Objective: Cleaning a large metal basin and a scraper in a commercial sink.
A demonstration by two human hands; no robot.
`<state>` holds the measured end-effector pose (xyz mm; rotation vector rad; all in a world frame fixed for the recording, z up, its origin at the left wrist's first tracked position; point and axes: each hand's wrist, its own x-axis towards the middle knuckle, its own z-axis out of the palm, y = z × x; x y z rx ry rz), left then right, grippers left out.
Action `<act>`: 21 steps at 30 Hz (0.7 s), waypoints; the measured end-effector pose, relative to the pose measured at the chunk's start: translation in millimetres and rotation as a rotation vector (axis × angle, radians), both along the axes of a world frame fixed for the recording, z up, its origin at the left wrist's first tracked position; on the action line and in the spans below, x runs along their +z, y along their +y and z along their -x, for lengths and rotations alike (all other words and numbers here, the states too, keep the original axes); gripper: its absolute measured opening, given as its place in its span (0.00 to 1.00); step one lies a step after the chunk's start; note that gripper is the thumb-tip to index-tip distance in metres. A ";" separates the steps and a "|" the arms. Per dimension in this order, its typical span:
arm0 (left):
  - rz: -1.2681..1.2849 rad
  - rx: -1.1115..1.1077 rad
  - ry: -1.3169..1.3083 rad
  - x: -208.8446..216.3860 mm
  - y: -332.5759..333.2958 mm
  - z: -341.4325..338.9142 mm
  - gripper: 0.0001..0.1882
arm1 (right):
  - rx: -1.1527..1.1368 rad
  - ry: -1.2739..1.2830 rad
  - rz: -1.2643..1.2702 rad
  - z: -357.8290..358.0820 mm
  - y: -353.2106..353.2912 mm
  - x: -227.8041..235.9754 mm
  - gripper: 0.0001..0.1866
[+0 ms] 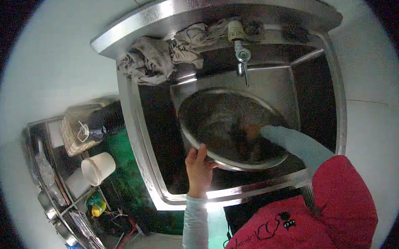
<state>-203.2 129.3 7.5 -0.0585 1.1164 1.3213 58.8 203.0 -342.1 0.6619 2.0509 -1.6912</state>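
Observation:
A large round metal basin point(193, 136) sits tilted inside a stainless steel sink point(296, 89). My left hand point(199, 169) grips the basin's near left rim, with the thumb along the edge. Down inside the basin is my right hand point(252, 132), dark and blurred by motion, so its fingers and anything in them cannot be made out. A pale sleeve covers each forearm. Above the basin, a metal tap point(242, 56) points down from the sink's back wall; I cannot tell whether water runs from it.
Crumpled grey cloths point(147, 60) lie along the sink's back left ledge, under a metal shelf point(168, 12). To the left stands a rack with a woven basket point(73, 136), a white bucket point(98, 168) and metal bowls point(64, 232). A green surface point(133, 181) lies beside the sink.

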 end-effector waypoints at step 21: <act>0.077 -0.026 0.389 -9.8 -13.2 9.3 0.05 | 0.083 -0.251 -0.774 103.5 87.7 103.1 0.15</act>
